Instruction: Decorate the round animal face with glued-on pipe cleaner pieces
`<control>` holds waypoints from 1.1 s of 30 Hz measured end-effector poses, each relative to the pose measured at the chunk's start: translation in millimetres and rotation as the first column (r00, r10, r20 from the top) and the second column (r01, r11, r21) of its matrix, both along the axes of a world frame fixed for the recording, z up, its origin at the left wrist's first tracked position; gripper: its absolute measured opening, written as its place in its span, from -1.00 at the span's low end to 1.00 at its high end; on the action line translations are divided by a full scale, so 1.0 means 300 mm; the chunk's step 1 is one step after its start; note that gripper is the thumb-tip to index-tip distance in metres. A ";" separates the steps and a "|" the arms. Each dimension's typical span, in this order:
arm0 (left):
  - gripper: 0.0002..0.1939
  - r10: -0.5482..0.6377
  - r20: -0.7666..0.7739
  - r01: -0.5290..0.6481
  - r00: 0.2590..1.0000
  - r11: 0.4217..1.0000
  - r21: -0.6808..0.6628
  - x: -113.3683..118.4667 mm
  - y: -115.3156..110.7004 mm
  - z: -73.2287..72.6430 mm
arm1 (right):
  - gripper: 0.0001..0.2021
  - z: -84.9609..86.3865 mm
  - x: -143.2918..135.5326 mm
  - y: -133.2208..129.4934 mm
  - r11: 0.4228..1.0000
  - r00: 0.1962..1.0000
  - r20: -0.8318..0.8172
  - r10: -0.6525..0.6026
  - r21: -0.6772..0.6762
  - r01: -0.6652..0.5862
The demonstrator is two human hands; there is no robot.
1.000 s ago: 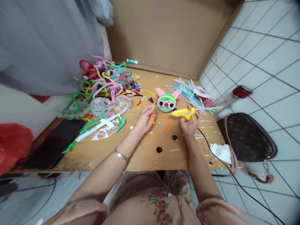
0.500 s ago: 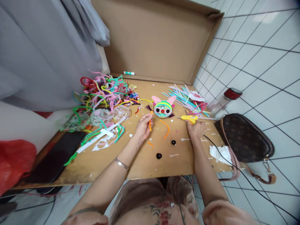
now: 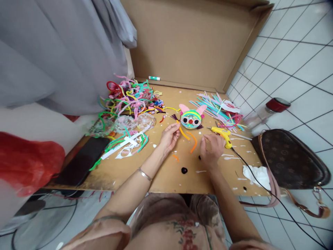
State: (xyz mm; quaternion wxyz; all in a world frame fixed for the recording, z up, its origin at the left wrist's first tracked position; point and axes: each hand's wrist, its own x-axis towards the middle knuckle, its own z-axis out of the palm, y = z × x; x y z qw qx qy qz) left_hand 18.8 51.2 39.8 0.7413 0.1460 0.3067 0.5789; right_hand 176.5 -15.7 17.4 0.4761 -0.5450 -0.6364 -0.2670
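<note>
the curled right hand (image 3: 212,147), contents unclear, had come free of the yellow plastic glue gun (image 3: 221,131); the left hand (image 3: 169,137) pinched a thin orange strip (image 3: 185,134).

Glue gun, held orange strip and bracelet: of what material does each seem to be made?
Glue gun: probably plastic, from its smooth, evenly yellow body.
Orange strip: looks matte, perhaps felt or foam; texture too small to tell.
Bracelet: likely polished metal, silvery with bright highlights.

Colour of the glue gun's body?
The glue gun's body is yellow; it shows best in the current head view.
</note>
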 end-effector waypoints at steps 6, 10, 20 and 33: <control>-0.89 0.011 -0.047 -0.012 0.999 1.000 -0.018 0.004 -0.010 0.004 | -0.93 0.032 -0.134 -0.034 0.999 0.971 0.237 0.034 0.016 -0.039; -0.85 0.010 -0.059 -0.012 0.998 0.999 -0.034 0.005 -0.012 0.006 | -0.86 0.033 -0.149 0.012 0.996 0.959 0.277 -0.061 -0.043 0.076; -0.80 0.001 -0.049 -0.004 0.999 0.998 -0.059 0.013 -0.018 0.005 | -0.69 0.057 -0.121 0.069 0.923 0.987 0.162 -0.020 -0.376 0.081; -0.78 0.138 -0.155 -0.120 0.978 0.985 0.125 0.023 -0.029 -0.001 | -0.74 0.052 -0.135 0.108 0.923 0.999 0.051 0.001 -0.384 0.019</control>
